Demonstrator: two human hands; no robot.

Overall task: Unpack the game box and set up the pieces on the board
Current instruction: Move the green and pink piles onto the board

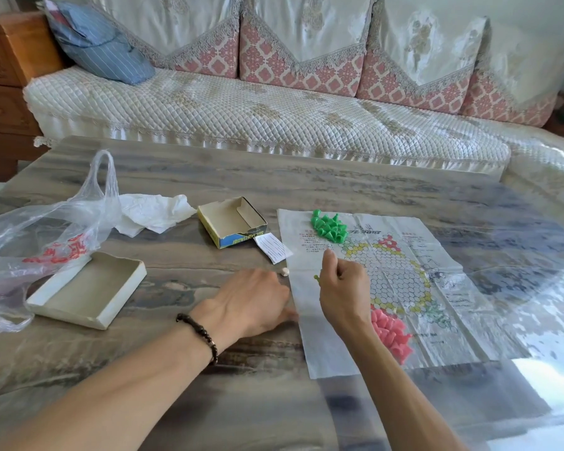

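Two bare hands work over a thin paper game board (pixel 388 281) spread on the table (pixel 241 177). The left hand (pixel 254 301) lies flat, fingers apart, at the sheet's edge. The right hand (pixel 342 288) pinches a small green piece (pixel 316 278) — light, slippery plastic, best held by its narrow top. Green pieces (pixel 329 226) and pink pieces (pixel 392 333) sit heaped on the board.
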